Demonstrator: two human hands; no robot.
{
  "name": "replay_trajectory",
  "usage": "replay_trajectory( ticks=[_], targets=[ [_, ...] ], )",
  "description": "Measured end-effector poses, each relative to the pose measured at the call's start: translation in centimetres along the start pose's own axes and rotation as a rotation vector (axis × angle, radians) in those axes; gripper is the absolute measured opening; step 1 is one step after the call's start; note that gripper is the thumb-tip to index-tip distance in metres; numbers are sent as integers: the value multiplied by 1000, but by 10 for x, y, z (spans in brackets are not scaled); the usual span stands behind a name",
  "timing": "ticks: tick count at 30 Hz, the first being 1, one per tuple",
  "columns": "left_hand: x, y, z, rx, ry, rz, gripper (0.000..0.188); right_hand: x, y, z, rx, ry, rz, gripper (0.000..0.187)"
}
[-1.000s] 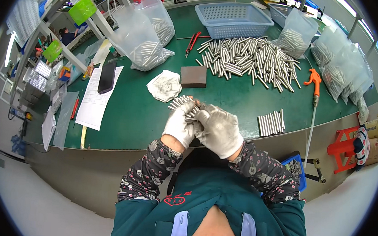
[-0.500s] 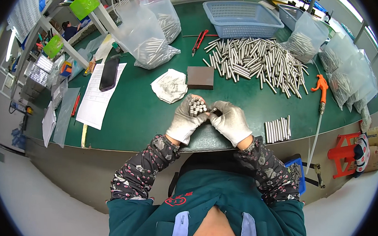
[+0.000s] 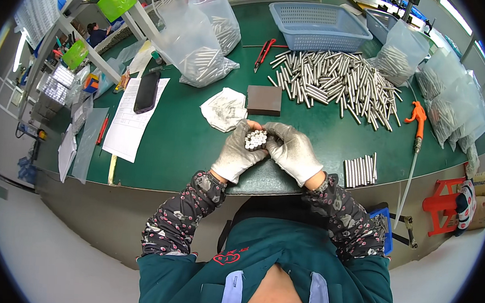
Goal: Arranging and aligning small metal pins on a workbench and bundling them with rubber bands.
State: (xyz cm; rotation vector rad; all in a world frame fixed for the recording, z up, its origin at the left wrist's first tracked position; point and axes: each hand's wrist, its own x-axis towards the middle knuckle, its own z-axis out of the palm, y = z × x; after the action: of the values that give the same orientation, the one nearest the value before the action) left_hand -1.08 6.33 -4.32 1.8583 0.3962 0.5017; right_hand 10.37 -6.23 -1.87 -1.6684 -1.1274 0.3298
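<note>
My left hand (image 3: pixel 234 154), in a pale work glove with bare fingertips, is wrapped round a bundle of metal pins (image 3: pixel 255 140), whose round ends face up. Against the right side of this bundle my gloved right hand (image 3: pixel 294 153) is closed, its fingers partly hidden behind the pins. Just beyond the hands lie a brown rectangular block (image 3: pixel 264 100) and a crumpled white cloth (image 3: pixel 224 110). A short row of metal pins (image 3: pixel 360 170) lies side by side to the right, and a big loose heap of pins (image 3: pixel 335 85) spreads farther back.
A blue perforated basket (image 3: pixel 319 44) stands behind the heap. Plastic bags of pins (image 3: pixel 200 65) flank it left and right. An orange air gun (image 3: pixel 418 119) with its hose lies at the right. To the left are a phone (image 3: pixel 146 93), paper sheets (image 3: pixel 124 136) and a red cutter (image 3: pixel 264 55).
The single pin at my right fingertips no longer shows apart; the right hand has closed in against the bundle. The bundle's ends now look more even. The whole view has shifted slightly.
</note>
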Motion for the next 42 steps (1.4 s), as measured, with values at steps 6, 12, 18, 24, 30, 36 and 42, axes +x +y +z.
replay_trajectory(
  ticks=[6,12,18,24,30,36,42],
  targets=[
    [2,10,6,125,24,131,58,-2,9,3,89,12,54,26],
    [14,6,17,-38,-2,219,61,2,9,-1,124,53,3,25],
    [12,4,18,-119,-18,115,97,-1,12,-2,147,50,37,26],
    [11,7,19,-79,4,87,102,-2,12,-4,232,-8,151,26],
    [12,5,17,-18,-5,105,100,-2,21,-3,337,-30,150,27],
    [15,9,18,-30,-1,95,97,0,25,-1,347,6,176,26],
    [16,5,18,1,18,84,98,2,23,-2,310,6,172,24]
  ],
)
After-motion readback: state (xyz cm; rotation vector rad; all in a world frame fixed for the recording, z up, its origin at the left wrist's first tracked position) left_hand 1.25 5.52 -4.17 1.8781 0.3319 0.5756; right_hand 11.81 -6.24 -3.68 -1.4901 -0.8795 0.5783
